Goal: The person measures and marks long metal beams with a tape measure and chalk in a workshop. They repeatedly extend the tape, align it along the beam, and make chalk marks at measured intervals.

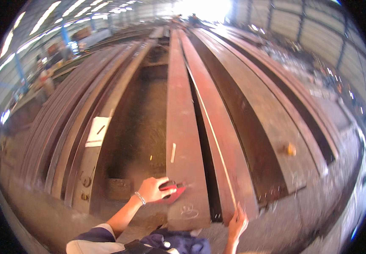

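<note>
My left hand (152, 190) is closed around a red and black hand tool (175, 194), its exact kind unclear. It hovers at the left edge of a reddish steel beam (183, 127). My right hand (238, 223) is closed in a pinch on the near end of a long, thin yellow strip that looks like a measuring tape blade (217, 142). This strip runs far along the top of a second reddish beam (229, 156). On the first beam lies a short pale stick (173, 153), and white chalk-like marks (189, 211) show near its close end.
More long steel beams lie side by side at left (71, 114) and right (267, 114). Paper sheets (97, 132) with a dark stick rest on a left beam. A yellow-orange object (290, 149) sits on a right beam. Dark gaps separate the beams.
</note>
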Demonstrator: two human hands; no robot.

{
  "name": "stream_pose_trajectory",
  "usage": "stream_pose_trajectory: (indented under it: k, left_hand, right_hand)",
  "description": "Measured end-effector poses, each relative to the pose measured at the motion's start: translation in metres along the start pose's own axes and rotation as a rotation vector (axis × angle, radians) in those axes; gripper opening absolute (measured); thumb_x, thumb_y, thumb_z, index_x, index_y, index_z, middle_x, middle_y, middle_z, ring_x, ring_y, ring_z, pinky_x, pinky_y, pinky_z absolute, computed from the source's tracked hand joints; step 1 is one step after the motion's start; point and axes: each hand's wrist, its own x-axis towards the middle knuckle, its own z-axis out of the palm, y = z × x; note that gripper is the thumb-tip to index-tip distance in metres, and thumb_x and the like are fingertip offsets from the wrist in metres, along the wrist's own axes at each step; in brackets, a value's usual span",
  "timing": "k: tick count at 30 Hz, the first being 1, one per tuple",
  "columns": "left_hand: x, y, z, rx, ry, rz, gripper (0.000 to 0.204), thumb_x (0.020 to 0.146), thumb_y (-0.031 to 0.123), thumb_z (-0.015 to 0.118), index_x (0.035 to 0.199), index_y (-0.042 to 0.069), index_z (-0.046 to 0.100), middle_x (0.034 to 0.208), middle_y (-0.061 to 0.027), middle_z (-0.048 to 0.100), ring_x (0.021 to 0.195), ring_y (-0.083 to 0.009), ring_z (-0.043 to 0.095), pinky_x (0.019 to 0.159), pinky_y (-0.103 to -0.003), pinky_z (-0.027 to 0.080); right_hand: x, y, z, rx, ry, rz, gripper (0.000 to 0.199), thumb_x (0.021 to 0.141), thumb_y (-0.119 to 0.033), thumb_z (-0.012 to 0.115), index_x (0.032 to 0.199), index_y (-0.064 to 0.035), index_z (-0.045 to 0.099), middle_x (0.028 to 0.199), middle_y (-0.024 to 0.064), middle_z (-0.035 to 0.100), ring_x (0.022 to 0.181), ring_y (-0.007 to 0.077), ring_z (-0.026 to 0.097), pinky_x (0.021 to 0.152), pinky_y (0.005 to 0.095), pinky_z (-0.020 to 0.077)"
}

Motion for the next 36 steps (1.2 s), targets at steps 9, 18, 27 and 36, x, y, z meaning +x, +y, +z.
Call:
stream_pose_trajectory:
  k: [9,18,27,36]
  left_hand:
    - [-0.014,0.051,0.019,0.251,-0.096,0.026,0.054,0.082,0.064,0.058,0.105,0.017,0.068,0.064,-0.0178,0.064,0.064,-0.0357,0.066,0.057,-0.043,0.051]
    - [0.004,0.064,0.024,0.325,-0.168,-0.009,0.051,0.081,0.061,0.060,0.103,0.015,0.068,0.070,-0.0168,0.066,0.069,-0.0348,0.067,0.060,-0.045,0.051]
    - [0.020,0.060,0.043,0.397,-0.138,0.043,0.052,0.078,0.062,0.061,0.098,0.014,0.070,0.069,-0.0153,0.067,0.068,-0.0328,0.068,0.059,-0.044,0.051]
    - [0.031,0.070,0.051,0.422,-0.163,0.072,0.042,0.074,0.053,0.069,0.084,0.012,0.069,0.073,-0.0133,0.068,0.073,-0.0312,0.068,0.064,-0.043,0.053]
  right_hand:
    - [0.003,-0.007,-0.019,-0.003,-0.145,0.037,0.025,0.090,-0.016,0.059,0.112,-0.0100,0.070,0.092,0.0227,0.067,0.081,0.0389,0.066,0.075,0.0437,0.0525]
    - [0.039,-0.028,-0.075,0.288,0.028,-0.054,0.027,0.087,-0.006,0.061,0.112,-0.0043,0.069,0.088,0.0211,0.068,0.075,0.0291,0.067,0.071,0.0357,0.0514]
    - [0.085,-0.126,-0.156,0.213,0.079,-0.351,0.027,0.089,-0.006,0.059,0.114,-0.0057,0.068,0.080,0.0158,0.062,0.069,0.0312,0.060,0.063,0.0389,0.0473]
    - [0.026,-0.115,-0.087,0.182,-0.524,-0.423,0.031,0.090,-0.015,0.058,0.120,-0.0099,0.063,0.082,0.0222,0.066,0.068,0.0385,0.066,0.061,0.0474,0.0506]
